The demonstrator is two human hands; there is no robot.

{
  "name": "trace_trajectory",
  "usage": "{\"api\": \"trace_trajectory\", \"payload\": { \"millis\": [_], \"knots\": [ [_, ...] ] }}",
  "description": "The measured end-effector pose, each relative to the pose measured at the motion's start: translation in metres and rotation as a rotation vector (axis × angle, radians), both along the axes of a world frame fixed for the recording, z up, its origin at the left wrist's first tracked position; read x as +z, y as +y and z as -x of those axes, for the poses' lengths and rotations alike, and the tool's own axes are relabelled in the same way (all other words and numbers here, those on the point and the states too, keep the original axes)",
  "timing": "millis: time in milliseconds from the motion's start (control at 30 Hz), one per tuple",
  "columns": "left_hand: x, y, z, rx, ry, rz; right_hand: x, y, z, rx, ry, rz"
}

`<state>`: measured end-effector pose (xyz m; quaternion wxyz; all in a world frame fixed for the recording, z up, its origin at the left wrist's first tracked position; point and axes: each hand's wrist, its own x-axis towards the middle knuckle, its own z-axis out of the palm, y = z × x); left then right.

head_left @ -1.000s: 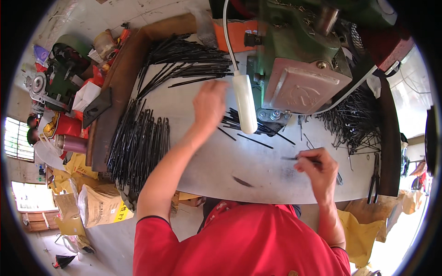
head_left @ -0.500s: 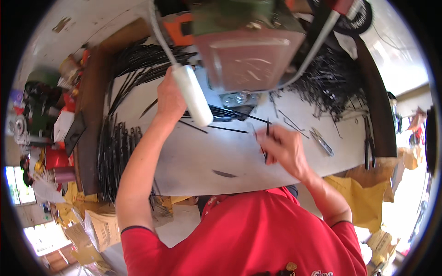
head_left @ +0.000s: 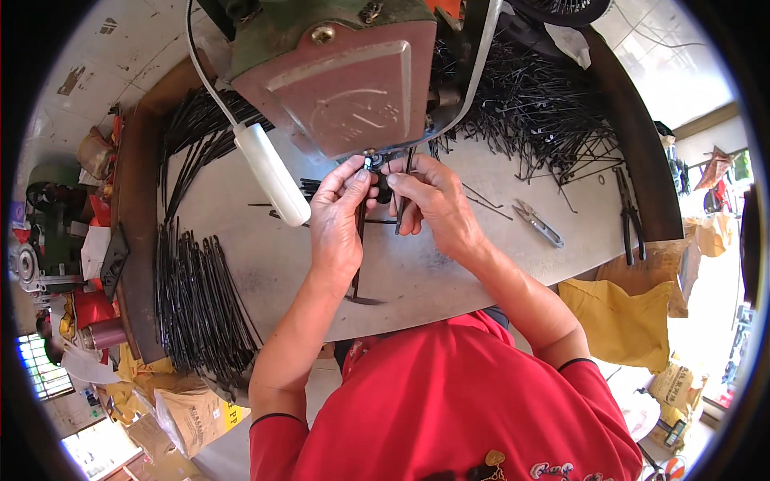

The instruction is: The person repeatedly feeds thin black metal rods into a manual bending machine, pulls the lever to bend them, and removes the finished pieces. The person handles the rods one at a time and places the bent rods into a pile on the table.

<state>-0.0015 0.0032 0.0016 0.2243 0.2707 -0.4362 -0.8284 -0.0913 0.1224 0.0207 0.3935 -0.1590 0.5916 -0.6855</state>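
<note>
On the pink cover [head_left: 337,138] sits a raised emblem [head_left: 365,110]; the red shirt [head_left: 449,393] bears pale lettering [head_left: 553,470]. Just below the cover, left hand [head_left: 339,212] and right hand [head_left: 437,202] are nearly closed, each pinching a dark rod [head_left: 358,256]

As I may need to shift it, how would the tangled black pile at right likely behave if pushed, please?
The tangled black pile would probably drag in clumps, since its pieces cross and overlap. Single pieces look fairly stiff, as some jut out straight, and likely light, being thin.
</note>
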Motion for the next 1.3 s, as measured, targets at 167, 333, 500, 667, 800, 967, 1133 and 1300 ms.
{"api": "trace_trajectory", "payload": {
  "millis": [167,333,500,667,800,967,1133,1300],
  "knots": [
    [0.003,0.000,0.000,-0.014,-0.022,-0.002,0.007,-0.001,-0.004,0.018,0.007,0.000],
    [0.005,-0.001,-0.001,-0.053,-0.024,-0.006,0.008,-0.002,-0.006,-0.009,0.038,0.011],
    [0.004,0.000,0.001,-0.033,-0.012,0.046,0.009,-0.003,-0.006,-0.011,0.041,-0.007],
    [0.000,0.010,0.002,0.030,0.016,0.021,0.001,-0.010,-0.012,-0.071,0.122,0.012],
    [0.006,0.013,0.003,0.029,0.025,-0.047,0.001,-0.008,-0.015,-0.120,0.162,-0.008],
    [0.002,0.011,0.002,0.034,0.025,-0.033,0.005,-0.007,-0.014,-0.090,0.125,-0.019],
    [0.003,0.012,0.003,0.036,0.031,-0.016,0.004,-0.006,-0.011,-0.085,0.105,0.008],
    [0.005,0.012,0.003,0.042,0.017,-0.018,0.003,-0.005,-0.011,-0.100,0.067,0.020]
  ]
}}
